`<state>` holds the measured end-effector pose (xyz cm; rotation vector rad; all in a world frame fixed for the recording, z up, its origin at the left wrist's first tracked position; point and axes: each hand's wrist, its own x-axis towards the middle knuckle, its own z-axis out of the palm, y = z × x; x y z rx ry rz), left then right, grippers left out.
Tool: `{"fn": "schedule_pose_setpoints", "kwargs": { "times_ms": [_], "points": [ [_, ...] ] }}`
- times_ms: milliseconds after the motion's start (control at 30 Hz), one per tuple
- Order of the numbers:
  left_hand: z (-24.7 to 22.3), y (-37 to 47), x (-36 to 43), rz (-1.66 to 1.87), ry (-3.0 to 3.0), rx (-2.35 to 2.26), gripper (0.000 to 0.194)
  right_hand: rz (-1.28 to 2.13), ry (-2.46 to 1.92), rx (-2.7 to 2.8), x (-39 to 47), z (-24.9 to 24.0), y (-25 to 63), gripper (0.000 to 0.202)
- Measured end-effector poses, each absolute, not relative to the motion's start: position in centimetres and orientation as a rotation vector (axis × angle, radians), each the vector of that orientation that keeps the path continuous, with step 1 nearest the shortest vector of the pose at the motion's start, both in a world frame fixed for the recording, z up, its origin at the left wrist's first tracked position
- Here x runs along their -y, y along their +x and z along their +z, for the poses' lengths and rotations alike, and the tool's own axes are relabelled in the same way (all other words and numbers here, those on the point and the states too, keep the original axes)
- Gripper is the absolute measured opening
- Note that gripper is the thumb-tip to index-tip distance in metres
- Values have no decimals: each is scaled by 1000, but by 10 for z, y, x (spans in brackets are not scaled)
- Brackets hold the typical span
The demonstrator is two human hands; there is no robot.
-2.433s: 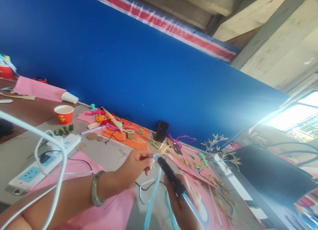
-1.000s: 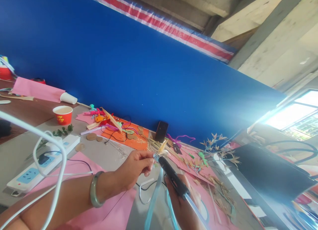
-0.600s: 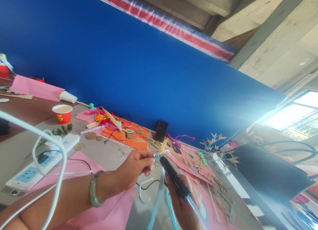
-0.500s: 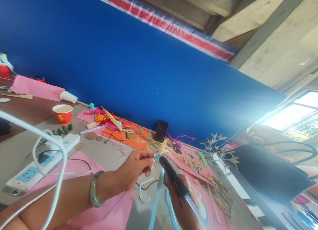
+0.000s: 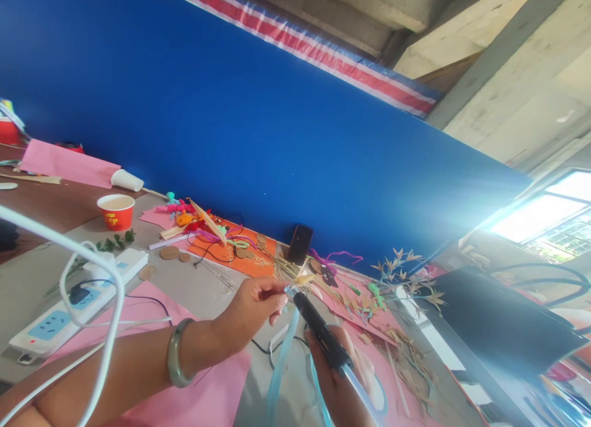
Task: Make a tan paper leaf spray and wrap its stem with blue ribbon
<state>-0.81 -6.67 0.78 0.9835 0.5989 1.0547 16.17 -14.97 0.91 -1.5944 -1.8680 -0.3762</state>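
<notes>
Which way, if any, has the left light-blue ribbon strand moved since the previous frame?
Yes: the left strand shifted left in view, nearer the pink sheet's right edge.

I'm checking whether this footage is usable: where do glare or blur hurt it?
Head view: strong glare from the window washes out the right side and hazes the tall blue panel; the black-bodied glue gun looks fairly clear, but details at its tip are too small to tell.
</notes>
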Motion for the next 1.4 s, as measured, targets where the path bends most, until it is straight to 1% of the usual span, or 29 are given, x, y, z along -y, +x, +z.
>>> {"fn": "schedule_pose_setpoints", "kwargs": {
  "times_ms": [167,567,800,933,1067,1233,1300,1400],
  "points": [
    [6,-9,68,1065,1016,-624,29,-374,-1622,1848,152,14,159,34],
    [3,-7,67,1083,1055,-644,28,-351,-1597,1875,153,15,162,28],
    [4,-8,67,1093,1052,-649,28,-380,-1590,1900,152,15,162,30],
    [4,-8,68,1079,1056,-651,28,-358,-1580,1876,153,13,161,28],
    [2,-9,66,1080,1047,-617,24,-106,-1548,1825,155,8,162,31],
    [0,-9,58,1118,1012,-592,11,422,-1593,1423,158,10,178,43],
    [-1,-9,56,1127,990,-595,10,609,-1591,1306,157,15,191,43],
    [-2,-9,52,1132,945,-586,11,777,-1556,1173,153,18,215,39]
  ]
}}
